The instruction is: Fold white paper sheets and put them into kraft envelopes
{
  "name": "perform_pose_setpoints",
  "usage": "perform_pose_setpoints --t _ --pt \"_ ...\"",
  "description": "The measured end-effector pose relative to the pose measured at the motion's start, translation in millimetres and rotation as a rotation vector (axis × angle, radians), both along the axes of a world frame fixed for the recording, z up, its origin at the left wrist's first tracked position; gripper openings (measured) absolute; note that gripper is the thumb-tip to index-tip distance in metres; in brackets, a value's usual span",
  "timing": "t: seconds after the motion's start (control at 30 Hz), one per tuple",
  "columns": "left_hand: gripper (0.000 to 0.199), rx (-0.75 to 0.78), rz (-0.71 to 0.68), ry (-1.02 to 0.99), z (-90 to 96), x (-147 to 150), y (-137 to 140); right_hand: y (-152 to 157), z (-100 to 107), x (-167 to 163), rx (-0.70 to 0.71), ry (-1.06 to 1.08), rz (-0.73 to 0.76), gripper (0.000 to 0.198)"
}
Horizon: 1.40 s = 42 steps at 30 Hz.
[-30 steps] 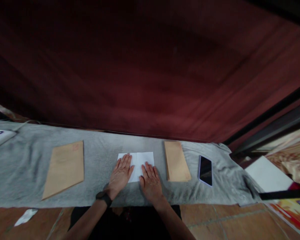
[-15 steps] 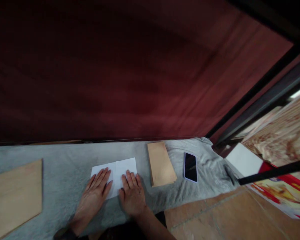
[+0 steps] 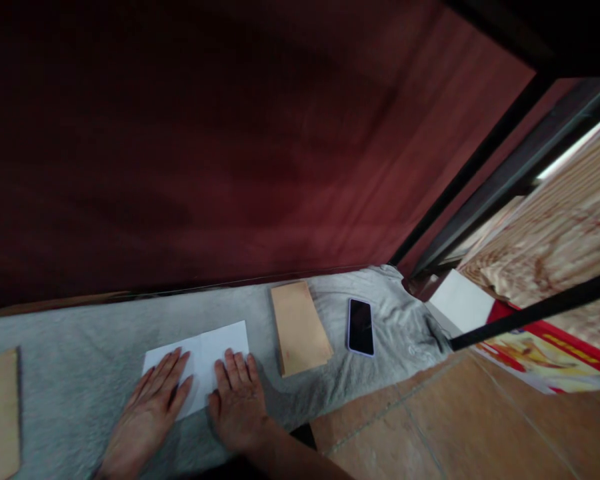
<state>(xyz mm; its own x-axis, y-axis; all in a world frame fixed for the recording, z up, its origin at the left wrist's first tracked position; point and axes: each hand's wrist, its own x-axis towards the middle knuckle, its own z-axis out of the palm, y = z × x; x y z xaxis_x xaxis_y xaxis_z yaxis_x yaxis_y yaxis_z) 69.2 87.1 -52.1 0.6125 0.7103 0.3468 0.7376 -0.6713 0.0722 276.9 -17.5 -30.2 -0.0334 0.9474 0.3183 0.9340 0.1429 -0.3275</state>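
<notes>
A white sheet of paper (image 3: 203, 357) with a crease down its middle lies on the grey cloth (image 3: 100, 333). My left hand (image 3: 153, 400) rests flat on its left half, fingers stretched out and thumb apart. On the right half lies my right hand (image 3: 237, 397), palm down with its fingers extended. Neither hand grips anything; both cover the lower part of the paper. Just right of my right hand is a stack of brown envelopes (image 3: 300, 327), slightly fanned at the lower corner.
A phone (image 3: 361, 327) in a pale purple case lies right of the stack. At far left sits a tan board (image 3: 0, 413). Dark red fabric (image 3: 260, 167) hangs behind. A black metal bar (image 3: 530, 310) crosses a printed box (image 3: 545, 353) above the tiled floor (image 3: 400, 433).
The view has swung to the right, so everything appears shifted left. Both hands stay flat on the paper, with little visible change in their pose.
</notes>
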Motion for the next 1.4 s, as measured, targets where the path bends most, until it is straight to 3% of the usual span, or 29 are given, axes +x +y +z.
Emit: perform_pose_setpoints --t 0.37,0.5,0.63,0.77,1.0,1.27,1.4 --pt "0.061 -0.084 0.130 0.000 25.2 20 -19 -4 -5 3 0.044 0.014 -0.010 0.057" --pt "0.063 -0.065 0.146 -0.009 22.6 14 -27 -9 -7 5 0.049 0.021 -0.059 0.059" --pt "0.062 -0.050 0.150 -0.025 19.2 9 -33 3 4 4 -0.012 0.005 -0.088 0.049" --pt "0.060 -0.068 0.156 -0.014 19.0 9 -34 30 13 -6 -0.050 -0.015 0.037 0.044" --pt "0.060 -0.052 0.141 -0.014 14.0 3 -40 48 2 -6 -0.042 -0.098 0.034 0.049" --pt "0.057 -0.061 0.117 -0.058 12.7 47 -28 49 -1 1 -0.047 -0.113 -0.032 0.048" --pt "0.058 -0.107 0.119 -0.047 13.7 48 -14 49 -4 0 -0.040 -0.106 -0.037 0.047"
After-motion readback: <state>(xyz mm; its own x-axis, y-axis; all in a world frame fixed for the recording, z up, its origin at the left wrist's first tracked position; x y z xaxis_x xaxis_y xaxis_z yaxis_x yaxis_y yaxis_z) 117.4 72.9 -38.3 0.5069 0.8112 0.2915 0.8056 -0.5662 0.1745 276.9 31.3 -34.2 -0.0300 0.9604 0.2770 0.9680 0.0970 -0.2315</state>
